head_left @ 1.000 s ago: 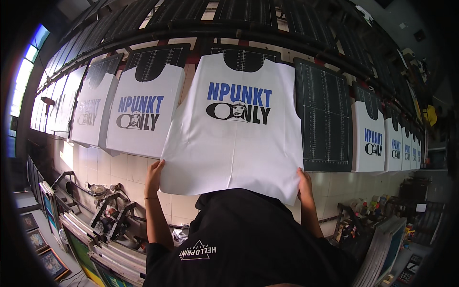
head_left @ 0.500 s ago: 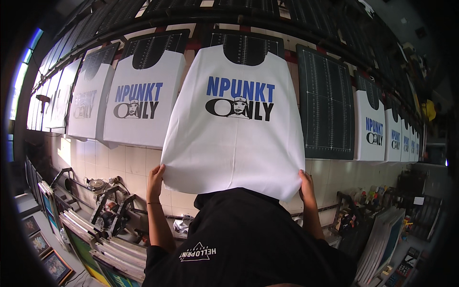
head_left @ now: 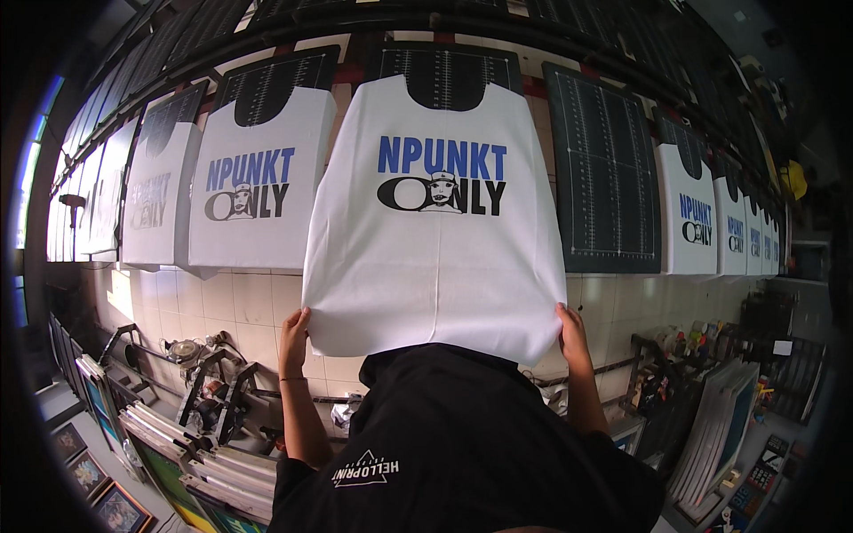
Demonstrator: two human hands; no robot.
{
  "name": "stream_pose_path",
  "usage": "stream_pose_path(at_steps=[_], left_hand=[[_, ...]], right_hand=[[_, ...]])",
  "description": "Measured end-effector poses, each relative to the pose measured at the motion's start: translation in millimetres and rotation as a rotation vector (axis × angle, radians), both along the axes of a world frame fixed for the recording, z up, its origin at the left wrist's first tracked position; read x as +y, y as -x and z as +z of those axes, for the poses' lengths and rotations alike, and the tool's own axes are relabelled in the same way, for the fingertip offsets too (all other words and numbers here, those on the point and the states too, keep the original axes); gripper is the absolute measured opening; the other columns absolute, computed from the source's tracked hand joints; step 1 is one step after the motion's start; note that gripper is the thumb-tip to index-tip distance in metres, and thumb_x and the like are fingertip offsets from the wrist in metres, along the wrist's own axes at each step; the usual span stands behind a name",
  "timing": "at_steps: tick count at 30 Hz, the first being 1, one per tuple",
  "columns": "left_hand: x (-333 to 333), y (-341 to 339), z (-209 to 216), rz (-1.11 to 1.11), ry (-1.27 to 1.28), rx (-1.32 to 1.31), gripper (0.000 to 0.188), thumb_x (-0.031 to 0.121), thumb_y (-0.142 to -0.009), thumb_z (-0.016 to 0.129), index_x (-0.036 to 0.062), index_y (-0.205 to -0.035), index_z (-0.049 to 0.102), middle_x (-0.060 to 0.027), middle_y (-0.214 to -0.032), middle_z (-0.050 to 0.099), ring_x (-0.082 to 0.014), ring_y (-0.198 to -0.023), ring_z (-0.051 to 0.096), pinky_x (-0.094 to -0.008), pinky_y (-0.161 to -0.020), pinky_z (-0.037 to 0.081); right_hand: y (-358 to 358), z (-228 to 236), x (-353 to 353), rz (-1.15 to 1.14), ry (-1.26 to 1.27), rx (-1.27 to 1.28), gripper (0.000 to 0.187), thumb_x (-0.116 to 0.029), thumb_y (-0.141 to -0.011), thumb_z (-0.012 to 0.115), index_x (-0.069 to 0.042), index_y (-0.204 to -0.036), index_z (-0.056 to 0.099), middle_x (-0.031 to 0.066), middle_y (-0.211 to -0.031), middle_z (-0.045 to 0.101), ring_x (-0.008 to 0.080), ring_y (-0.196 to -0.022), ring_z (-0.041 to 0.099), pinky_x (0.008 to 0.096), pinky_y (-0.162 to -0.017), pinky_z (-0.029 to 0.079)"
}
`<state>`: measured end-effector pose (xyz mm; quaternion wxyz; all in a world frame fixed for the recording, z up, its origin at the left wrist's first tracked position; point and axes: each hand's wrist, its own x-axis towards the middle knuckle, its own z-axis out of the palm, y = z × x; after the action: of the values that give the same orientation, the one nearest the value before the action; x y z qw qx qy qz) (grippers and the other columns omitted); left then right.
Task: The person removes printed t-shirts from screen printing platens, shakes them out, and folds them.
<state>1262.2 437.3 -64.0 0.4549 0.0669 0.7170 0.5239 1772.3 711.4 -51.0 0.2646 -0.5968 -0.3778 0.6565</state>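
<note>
A white shirt panel (head_left: 435,266) with a rounded neck cutout hangs over the middle dark printing board (head_left: 444,75). Blue and black lettering and a capped head are printed on its upper half. My left hand (head_left: 294,330) pinches the panel's lower left edge, and my right hand (head_left: 571,329) pinches the lower right edge. Between them the cloth is stretched toward my body, off the board, with a faint crease down its middle. The tips of the fingers behind the cloth are hidden.
More printed white panels lie on boards at left (head_left: 249,178) and right (head_left: 689,209). Just right of mine is a bare dark board (head_left: 604,169) with ruled marks. Below are a tiled floor (head_left: 240,298), stacked frames (head_left: 222,480) on the left and leaning screens (head_left: 715,435) on the right.
The held panel's lower edge and my right hand sit slightly higher in the picture. My left hand is a little farther right. Both hands keep their hold.
</note>
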Motion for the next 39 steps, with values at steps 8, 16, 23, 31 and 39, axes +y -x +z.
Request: stream_pose_path(at_steps=[8, 16, 23, 31, 39], left_hand=[[-15.3, 5.8, -16.5, -0.054, 0.023, -0.043, 0.031, 0.031, -0.093, 0.053, 0.0026, -0.101, 0.064, -0.0001, -0.088, 0.063, -0.0089, -0.081, 0.057, -0.0262, -0.074, 0.044], [39.6, 10.2, -21.3, -0.34, 0.196, 0.897, 0.026, 0.019, -0.092, 0.053, -0.0004, -0.108, 0.058, -0.0134, -0.101, 0.061, -0.0233, -0.091, 0.06, -0.0339, -0.077, 0.048], [196.9, 21.9, -26.9, -0.167, -0.158, 0.159, 0.054, 0.04, -0.098, 0.037, 0.0032, -0.137, 0.038, -0.0128, -0.134, 0.047, -0.0214, -0.116, 0.05, -0.0302, -0.098, 0.039], [163.2, 13.6, -94.6, -0.095, -0.181, -0.477, 0.059, 0.047, -0.097, 0.035, 0.002, -0.134, 0.041, -0.0083, -0.129, 0.051, -0.0187, -0.116, 0.049, -0.0293, -0.098, 0.039], [81.2, 22.9, -22.2, 0.084, -0.147, -0.539, 0.038, 0.028, -0.093, 0.053, -0.0049, -0.113, 0.055, -0.012, -0.105, 0.063, -0.0208, -0.092, 0.062, -0.034, -0.084, 0.049]], right_hand=[[-3.0, -11.2, -2.0, 0.026, -0.001, -0.051, 0.03, -0.027, -0.091, 0.056, 0.001, -0.098, 0.062, 0.0022, -0.091, 0.061, 0.0109, -0.084, 0.053, 0.0258, -0.078, 0.039], [4.8, -39.6, 25.3, 0.179, -0.308, -0.671, 0.034, -0.029, -0.092, 0.054, 0.0, -0.11, 0.058, 0.0146, -0.103, 0.063, 0.0235, -0.096, 0.061, 0.0323, -0.081, 0.047], [115.4, -32.2, 95.4, 0.149, -0.382, -0.214, 0.063, -0.05, -0.091, 0.045, -0.001, -0.131, 0.042, 0.0221, -0.13, 0.047, 0.0286, -0.122, 0.045, 0.0352, -0.098, 0.037], [86.3, -98.9, 102.0, 0.009, 0.522, 0.429, 0.087, -0.072, -0.082, 0.041, -0.002, -0.134, 0.041, 0.0127, -0.13, 0.05, 0.0267, -0.119, 0.048, 0.0363, -0.099, 0.037], [29.8, -56.6, 65.0, 0.038, 0.321, 0.461, 0.04, -0.025, -0.095, 0.048, 0.007, -0.119, 0.05, 0.0142, -0.117, 0.057, 0.0241, -0.108, 0.056, 0.0378, -0.095, 0.043]])
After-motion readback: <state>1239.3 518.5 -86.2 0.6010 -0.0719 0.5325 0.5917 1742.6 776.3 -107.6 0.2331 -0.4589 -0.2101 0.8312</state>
